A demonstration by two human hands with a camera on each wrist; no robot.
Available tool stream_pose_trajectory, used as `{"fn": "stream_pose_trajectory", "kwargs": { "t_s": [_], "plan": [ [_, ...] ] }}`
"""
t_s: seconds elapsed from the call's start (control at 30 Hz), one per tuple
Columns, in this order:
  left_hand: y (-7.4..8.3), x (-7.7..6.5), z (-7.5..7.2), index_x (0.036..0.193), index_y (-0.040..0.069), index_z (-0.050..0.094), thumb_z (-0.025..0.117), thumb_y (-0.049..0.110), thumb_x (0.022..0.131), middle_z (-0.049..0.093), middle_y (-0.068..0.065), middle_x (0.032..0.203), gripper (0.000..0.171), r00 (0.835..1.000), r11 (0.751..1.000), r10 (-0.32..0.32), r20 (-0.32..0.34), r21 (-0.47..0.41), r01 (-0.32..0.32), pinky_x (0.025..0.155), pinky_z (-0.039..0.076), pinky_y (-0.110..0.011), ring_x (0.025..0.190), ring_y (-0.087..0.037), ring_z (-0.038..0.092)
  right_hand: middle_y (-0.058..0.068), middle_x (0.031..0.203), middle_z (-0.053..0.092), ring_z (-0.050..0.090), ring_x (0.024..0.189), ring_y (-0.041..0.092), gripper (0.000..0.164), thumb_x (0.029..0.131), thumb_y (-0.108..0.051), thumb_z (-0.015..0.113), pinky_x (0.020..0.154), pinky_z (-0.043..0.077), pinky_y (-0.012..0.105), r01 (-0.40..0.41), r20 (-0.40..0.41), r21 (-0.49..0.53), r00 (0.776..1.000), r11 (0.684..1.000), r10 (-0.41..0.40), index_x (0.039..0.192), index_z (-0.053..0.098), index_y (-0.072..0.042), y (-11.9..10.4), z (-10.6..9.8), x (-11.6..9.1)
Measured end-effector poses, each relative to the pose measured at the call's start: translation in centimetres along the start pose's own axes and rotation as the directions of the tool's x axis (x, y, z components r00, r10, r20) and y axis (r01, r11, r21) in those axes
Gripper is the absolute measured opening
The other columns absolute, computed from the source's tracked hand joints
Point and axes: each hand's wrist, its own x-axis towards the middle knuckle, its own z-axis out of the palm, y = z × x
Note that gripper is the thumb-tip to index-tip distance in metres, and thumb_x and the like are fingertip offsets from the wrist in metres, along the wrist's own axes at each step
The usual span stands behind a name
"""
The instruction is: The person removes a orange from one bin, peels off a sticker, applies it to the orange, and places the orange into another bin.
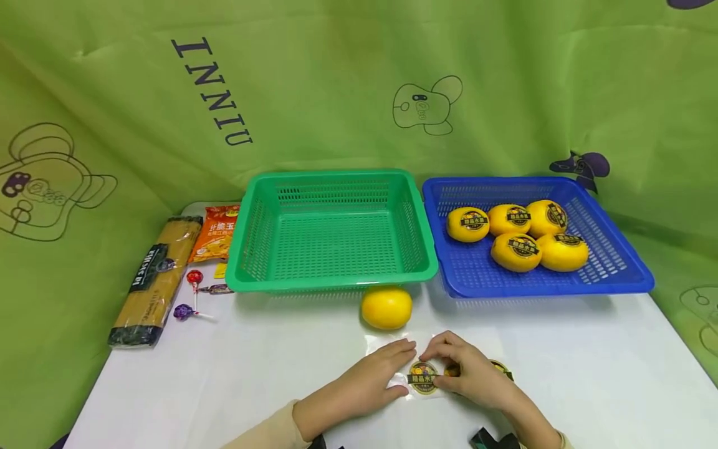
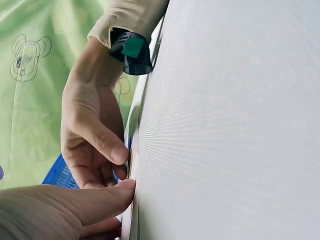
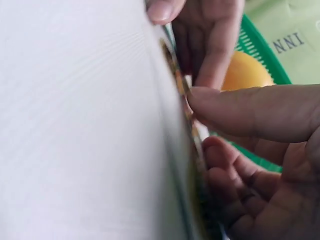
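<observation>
A clear sheet with round black-and-gold fruit stickers [image 1: 422,378] lies on the white table, partly under both hands. My left hand [image 1: 374,379] rests on the sheet's left part with its fingers fairly straight. From the right, my right hand [image 1: 477,379] reaches over the sheet, fingers bent, thumb and index fingertips at one sticker. In the right wrist view the thumb [image 3: 225,111] touches the thin sticker edge; whether it pinches the sticker is unclear. A yellow lemon-like fruit [image 1: 387,308] without a visible sticker sits just beyond the left hand.
Behind stands a green basket [image 1: 332,285]. The blue basket [image 1: 538,289] at its right holds several yellow fruits [image 1: 516,252] with stickers. To the left lie a noodle pack [image 1: 154,280], an orange snack bag [image 1: 215,232], lollipops [image 1: 194,277] and a small wrapped candy [image 1: 217,289].
</observation>
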Motion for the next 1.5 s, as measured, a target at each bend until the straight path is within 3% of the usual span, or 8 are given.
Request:
{"fn": "stream_pose_trajectory", "kwargs": {
  "t_s": [0.13,0.4,0.53,0.7,0.97,1.23,1.37,1.5],
  "plan": [
    [0.0,-0.2,0.0,0.139,0.005,0.047,0.066,0.027,0.089,0.04,-0.004,0.149,0.057,1.0,0.999,-0.022,-0.005,-0.036,0.022,0.113,0.034,-0.033,0.139,-0.017,0.035,-0.009,0.106,0.052,0.048,0.084,0.003,0.029,0.077,-0.006,0.075,0.066,0.045,0.017,0.087,-0.063,-0.074,0.994,0.993,-0.092,0.096,0.062,-0.025,0.2,0.9,0.0],
    [0.2,0.0,0.2,0.134,0.006,0.054,0.068,0.027,0.087,0.045,0.0,0.146,0.053,0.998,0.999,-0.034,-0.045,-0.018,0.033,0.111,0.035,-0.03,0.137,-0.013,0.038,-0.007,0.114,0.051,0.048,0.086,0.0,0.04,0.076,-0.013,0.078,0.068,0.047,0.017,0.135,-0.12,-0.214,0.979,0.968,-0.163,0.113,0.064,-0.018,0.5,1.2,0.0],
    [0.3,0.2,0.3,0.13,0.007,0.058,0.07,0.026,0.085,0.05,0.0,0.142,0.05,0.996,0.999,-0.044,-0.071,-0.022,0.042,0.11,0.038,-0.03,0.134,-0.012,0.042,-0.005,0.109,0.053,0.048,0.08,-0.001,0.034,0.074,-0.012,0.079,0.061,0.047,0.015,0.161,-0.112,-0.144,0.978,0.976,-0.178,0.106,0.07,-0.013,0.7,1.0,0.0],
    [0.5,0.2,0.2,0.127,0.009,0.06,0.069,0.024,0.086,0.052,0.001,0.139,0.044,0.995,0.998,-0.065,-0.072,-0.015,0.064,0.108,0.04,-0.031,0.132,-0.01,0.045,-0.009,0.103,0.055,0.052,0.088,0.001,0.028,0.075,-0.014,0.079,0.066,0.048,0.016,0.173,-0.098,-0.086,0.979,0.981,-0.181,0.101,0.07,-0.017,0.7,1.0,0.0],
    [0.7,0.1,0.1,0.132,0.007,0.055,0.07,0.024,0.085,0.044,0.0,0.146,0.052,0.997,0.997,-0.07,-0.012,-0.013,0.07,0.112,0.034,-0.033,0.137,-0.012,0.037,-0.015,0.089,0.058,0.049,0.076,-0.001,0.014,0.084,-0.017,0.071,0.063,0.046,0.016,0.089,-0.162,-0.079,0.982,0.993,-0.101,0.088,0.062,-0.027,0.3,1.9,0.3],
    [0.8,-0.4,-0.1,0.137,0.009,0.05,0.072,0.03,0.082,0.04,-0.001,0.149,0.064,0.996,0.993,-0.091,0.013,-0.073,0.091,0.115,0.03,-0.033,0.139,-0.014,0.034,-0.004,0.079,0.061,0.056,0.07,0.007,0.013,0.088,-0.003,0.064,0.062,0.049,0.022,0.183,-0.258,0.183,0.957,0.966,-0.132,0.089,0.06,-0.016,-1.3,1.0,-0.1],
    [0.5,-0.6,-0.3,0.136,0.011,0.05,0.069,0.033,0.085,0.045,-0.002,0.146,0.059,0.996,0.995,-0.077,-0.038,-0.06,0.075,0.114,0.032,-0.034,0.138,-0.015,0.037,0.0,0.08,0.061,0.055,0.072,0.009,0.014,0.088,0.001,0.062,0.064,0.048,0.023,0.2,-0.283,0.218,0.95,0.955,-0.135,0.09,0.06,-0.012,-2.1,0.5,0.1],
    [0.4,-0.7,-0.5,0.129,0.013,0.056,0.065,0.033,0.089,0.056,0.0,0.135,0.046,0.982,0.992,-0.074,-0.175,-0.119,0.053,0.107,0.042,-0.033,0.128,-0.014,0.049,0.0,0.081,0.062,0.055,0.072,0.009,0.011,0.089,-0.002,0.062,0.063,0.049,0.023,0.171,-0.258,0.23,0.96,0.958,-0.11,0.09,0.06,-0.013,-2.5,0.5,0.3]
  ]
}}
